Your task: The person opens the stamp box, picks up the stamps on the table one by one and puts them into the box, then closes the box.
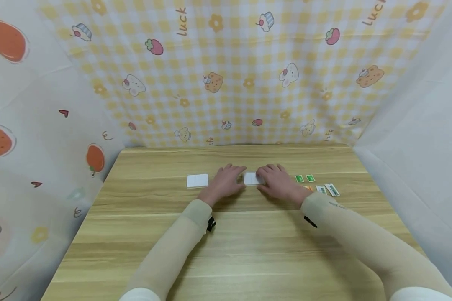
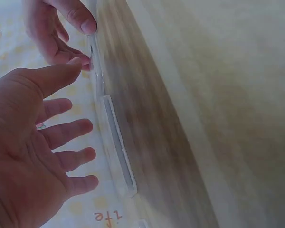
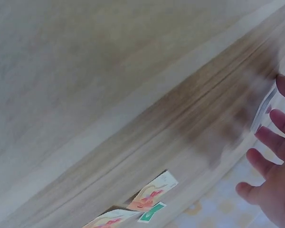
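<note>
A flat white rectangular case (image 1: 250,179) with clear-looking edges lies on the table between the two hands. My right hand (image 1: 279,182) holds its right end, the thumb at the near edge and fingers toward the far side. Just left of the case is my left hand (image 1: 226,180). In the left wrist view the left hand (image 2: 33,142) has its fingers spread and loosely bent, with nothing between them. Its thumb tip comes close to the right hand's fingers. A second flat white case (image 1: 197,181) lies left of the left hand.
Right of the right hand lie two small green cards (image 1: 299,179) and two white printed cards (image 1: 332,190). An orange piece (image 1: 308,188) is partly hidden by the right wrist. The wooden table (image 1: 241,255) meets a yellow checked cloth (image 1: 233,104) at the back.
</note>
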Demonstrator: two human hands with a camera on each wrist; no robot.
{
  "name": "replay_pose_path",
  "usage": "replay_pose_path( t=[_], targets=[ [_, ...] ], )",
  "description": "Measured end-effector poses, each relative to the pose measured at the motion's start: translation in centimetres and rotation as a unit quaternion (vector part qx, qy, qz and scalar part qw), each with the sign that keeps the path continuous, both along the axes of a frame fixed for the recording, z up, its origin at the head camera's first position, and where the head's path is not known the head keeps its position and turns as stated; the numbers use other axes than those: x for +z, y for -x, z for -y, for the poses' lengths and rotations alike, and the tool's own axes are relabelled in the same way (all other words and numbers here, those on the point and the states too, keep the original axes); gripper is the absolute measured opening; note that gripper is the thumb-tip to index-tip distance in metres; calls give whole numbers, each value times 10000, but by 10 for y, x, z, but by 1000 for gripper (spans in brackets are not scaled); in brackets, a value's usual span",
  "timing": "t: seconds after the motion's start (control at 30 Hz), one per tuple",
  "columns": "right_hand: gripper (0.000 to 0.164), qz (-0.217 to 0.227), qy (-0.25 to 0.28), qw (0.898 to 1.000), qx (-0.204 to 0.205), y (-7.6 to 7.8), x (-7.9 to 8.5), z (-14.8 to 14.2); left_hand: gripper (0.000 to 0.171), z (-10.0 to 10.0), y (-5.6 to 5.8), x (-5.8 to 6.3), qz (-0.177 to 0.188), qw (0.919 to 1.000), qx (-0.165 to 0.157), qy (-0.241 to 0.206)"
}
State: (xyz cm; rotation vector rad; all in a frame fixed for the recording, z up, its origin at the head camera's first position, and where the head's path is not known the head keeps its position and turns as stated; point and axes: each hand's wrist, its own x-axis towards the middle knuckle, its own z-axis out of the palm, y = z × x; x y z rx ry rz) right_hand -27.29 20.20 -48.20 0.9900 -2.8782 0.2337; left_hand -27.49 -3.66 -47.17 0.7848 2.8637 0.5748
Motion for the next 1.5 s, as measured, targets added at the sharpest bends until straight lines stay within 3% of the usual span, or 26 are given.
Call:
replay_pose_path(
  t=[0.27, 0.53, 0.97, 1.5],
  targets=[
    [40, 172, -38, 9998, 28, 11, -5, -4, 73, -5, 13, -5, 170, 9995, -262, -91],
    [39, 233, -112, 9997, 41, 15, -3, -6, 75, -8, 23, -15, 142, 9993, -232, -251],
    [45, 391, 160, 9989, 182, 13, 1, -3, 82, -12, 24, -12, 250, 9959, -365, -794],
    [48, 352, 237, 9987, 295, 14, -2, -6, 84, -11, 24, -12, 292, 9956, -330, -828]
  ],
)
